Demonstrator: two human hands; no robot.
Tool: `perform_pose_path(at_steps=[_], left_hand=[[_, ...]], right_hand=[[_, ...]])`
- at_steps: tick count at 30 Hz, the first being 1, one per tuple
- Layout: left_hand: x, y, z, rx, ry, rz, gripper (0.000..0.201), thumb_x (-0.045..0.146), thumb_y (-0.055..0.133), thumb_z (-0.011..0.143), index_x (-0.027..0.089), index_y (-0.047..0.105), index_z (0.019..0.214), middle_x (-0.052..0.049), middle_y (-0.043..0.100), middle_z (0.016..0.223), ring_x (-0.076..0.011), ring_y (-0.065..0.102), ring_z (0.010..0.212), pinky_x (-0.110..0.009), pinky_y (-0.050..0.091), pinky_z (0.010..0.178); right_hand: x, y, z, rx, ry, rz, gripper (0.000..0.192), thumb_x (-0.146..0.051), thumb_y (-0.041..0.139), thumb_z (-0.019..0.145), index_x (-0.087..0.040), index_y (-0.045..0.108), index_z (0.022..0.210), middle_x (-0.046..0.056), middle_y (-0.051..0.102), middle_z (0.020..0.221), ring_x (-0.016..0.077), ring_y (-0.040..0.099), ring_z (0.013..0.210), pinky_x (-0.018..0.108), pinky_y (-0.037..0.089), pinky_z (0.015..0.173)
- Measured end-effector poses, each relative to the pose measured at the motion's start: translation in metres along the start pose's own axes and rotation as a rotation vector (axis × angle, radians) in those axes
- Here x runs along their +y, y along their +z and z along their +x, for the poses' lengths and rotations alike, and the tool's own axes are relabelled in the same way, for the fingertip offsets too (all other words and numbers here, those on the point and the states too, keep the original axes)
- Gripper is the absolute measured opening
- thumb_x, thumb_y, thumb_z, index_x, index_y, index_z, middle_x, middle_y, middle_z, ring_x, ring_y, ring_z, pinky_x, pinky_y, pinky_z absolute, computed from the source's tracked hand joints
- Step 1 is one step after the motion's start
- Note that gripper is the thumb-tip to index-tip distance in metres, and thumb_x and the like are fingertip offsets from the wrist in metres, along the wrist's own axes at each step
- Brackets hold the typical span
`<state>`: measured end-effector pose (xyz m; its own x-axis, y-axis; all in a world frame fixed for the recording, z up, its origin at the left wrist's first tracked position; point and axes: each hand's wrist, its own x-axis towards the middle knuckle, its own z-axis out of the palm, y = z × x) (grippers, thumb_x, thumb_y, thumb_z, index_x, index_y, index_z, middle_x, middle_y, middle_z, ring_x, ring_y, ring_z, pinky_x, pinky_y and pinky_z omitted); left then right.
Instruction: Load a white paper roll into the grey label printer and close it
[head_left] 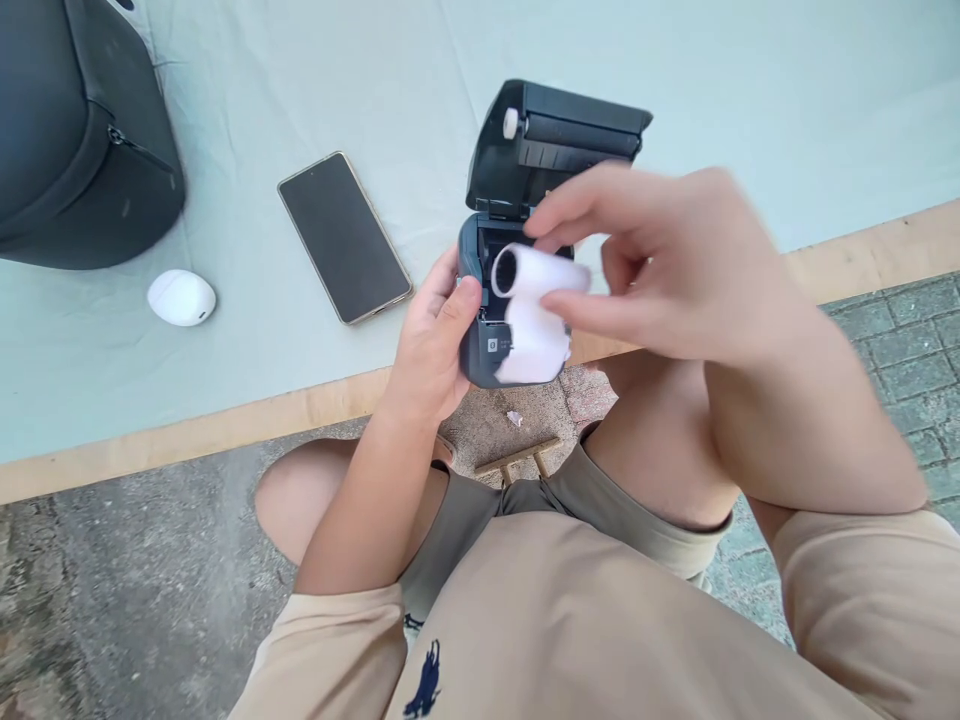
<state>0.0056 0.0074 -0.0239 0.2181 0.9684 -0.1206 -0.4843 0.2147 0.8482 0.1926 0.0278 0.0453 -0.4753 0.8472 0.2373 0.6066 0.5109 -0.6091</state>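
My left hand point(437, 335) is wrapped around the side of a small dark portable receipt printer point(472, 360), thumb on its near edge. The printer's lid point(555, 140) stands raised, with a black roller and a white gear on its inner side. Over the open compartment, my right hand point(645, 255) has a white paper roll point(544, 272) between thumb and fingers. The roll is tilted, its dark hollow core facing left. A loose strip of paper hangs from it across the printer's front. Motion blurs the right hand slightly, and the roll hides part of the compartment.
A smartphone point(345, 240) with a dark screen lies left of the printer on the pale cloth-covered table point(375, 60). Further left are a white earbud case point(181, 298) and a black bag point(82, 140). The table's wooden edge point(187, 425) runs below the hands.
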Motion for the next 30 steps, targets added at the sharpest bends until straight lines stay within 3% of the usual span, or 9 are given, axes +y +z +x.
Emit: perform_pose_path(at_steps=[4, 7, 11, 14, 18, 22, 26, 28, 30], left_hand=[[-0.002, -0.003, 0.002, 0.038, 0.006, -0.008, 0.031, 0.05, 0.06, 0.091, 0.023, 0.068, 0.105, -0.003, 0.074, 0.108, -0.0262, 0.057, 0.133, -0.034, 0.059, 0.098], [-0.002, -0.005, 0.003, 0.056, -0.011, -0.017, 0.035, 0.053, 0.056, 0.092, 0.024, 0.069, 0.106, -0.004, 0.074, 0.111, -0.027, 0.062, 0.127, -0.036, 0.061, 0.094], [-0.001, -0.005, 0.006, 0.042, -0.047, -0.082, 0.035, 0.053, 0.055, 0.092, 0.024, 0.07, 0.105, -0.006, 0.073, 0.114, -0.0275, 0.067, 0.116, -0.04, 0.06, 0.095], [-0.001, -0.005, 0.008, 0.036, 0.002, -0.113, 0.032, 0.049, 0.053, 0.093, 0.024, 0.071, 0.103, -0.005, 0.074, 0.113, -0.0254, 0.069, 0.112, -0.039, 0.058, 0.099], [-0.005, -0.006, 0.01, 0.052, 0.066, -0.13, 0.042, 0.053, 0.046, 0.095, 0.022, 0.072, 0.103, -0.005, 0.075, 0.109, -0.0247, 0.07, 0.11, -0.039, 0.059, 0.099], [-0.005, -0.004, 0.01, 0.047, 0.078, -0.157, 0.044, 0.054, 0.041, 0.096, 0.024, 0.074, 0.098, -0.004, 0.075, 0.109, -0.0271, 0.067, 0.117, -0.042, 0.06, 0.098], [-0.004, -0.002, 0.01, 0.054, 0.072, -0.156, 0.04, 0.052, 0.044, 0.095, 0.026, 0.074, 0.097, -0.003, 0.074, 0.113, -0.0281, 0.058, 0.131, -0.043, 0.058, 0.103], [-0.003, -0.002, 0.01, 0.056, 0.066, -0.141, 0.039, 0.053, 0.046, 0.094, 0.027, 0.074, 0.098, -0.003, 0.074, 0.114, -0.028, 0.056, 0.134, -0.042, 0.057, 0.105], [-0.002, -0.002, 0.011, 0.051, 0.066, -0.124, 0.039, 0.053, 0.046, 0.094, 0.027, 0.074, 0.099, -0.002, 0.074, 0.116, -0.0277, 0.057, 0.133, -0.042, 0.057, 0.106]], right_hand=[[0.021, -0.021, -0.001, 0.331, 0.075, 0.57, 0.028, -0.027, 0.069, 0.076, -0.027, 0.065, 0.104, -0.004, 0.067, 0.093, 0.0092, 0.054, 0.062, 0.024, 0.032, 0.043], [0.057, -0.024, 0.003, 0.377, 0.347, 0.734, 0.028, -0.038, 0.053, 0.08, -0.027, 0.064, 0.104, -0.001, 0.063, 0.085, 0.0088, 0.047, 0.054, 0.027, 0.026, 0.041], [0.099, -0.015, 0.003, 0.441, 0.455, 0.565, 0.024, -0.036, 0.066, 0.075, -0.026, 0.053, 0.093, -0.002, 0.058, 0.08, 0.008, 0.052, 0.057, 0.025, 0.034, 0.043], [0.109, -0.01, -0.003, 0.401, 0.379, 0.369, 0.034, -0.047, 0.078, 0.071, -0.027, 0.057, 0.089, -0.001, 0.061, 0.084, 0.0122, 0.059, 0.073, 0.028, 0.047, 0.059], [0.113, -0.01, -0.01, 0.344, 0.305, 0.028, 0.031, -0.04, 0.076, 0.074, -0.032, 0.06, 0.099, -0.002, 0.064, 0.101, 0.0186, 0.059, 0.093, 0.04, 0.051, 0.087], [0.103, -0.016, -0.014, 0.306, 0.332, -0.114, 0.053, -0.026, 0.075, 0.067, -0.029, 0.054, 0.115, 0.0, 0.066, 0.112, 0.0232, 0.062, 0.103, 0.049, 0.05, 0.097], [0.071, -0.007, -0.016, 0.528, 0.041, -0.184, 0.043, -0.026, 0.063, 0.077, -0.018, 0.053, 0.117, 0.009, 0.06, 0.122, 0.0212, 0.062, 0.105, 0.04, 0.053, 0.088], [0.06, 0.008, -0.013, 0.394, -0.01, -0.165, 0.042, -0.031, 0.063, 0.08, -0.019, 0.054, 0.119, 0.011, 0.061, 0.119, 0.0201, 0.062, 0.099, 0.037, 0.054, 0.08], [0.057, 0.027, -0.006, 0.248, 0.032, -0.156, 0.047, -0.032, 0.07, 0.076, -0.023, 0.057, 0.12, 0.01, 0.058, 0.117, 0.0235, 0.056, 0.111, 0.043, 0.051, 0.097]])
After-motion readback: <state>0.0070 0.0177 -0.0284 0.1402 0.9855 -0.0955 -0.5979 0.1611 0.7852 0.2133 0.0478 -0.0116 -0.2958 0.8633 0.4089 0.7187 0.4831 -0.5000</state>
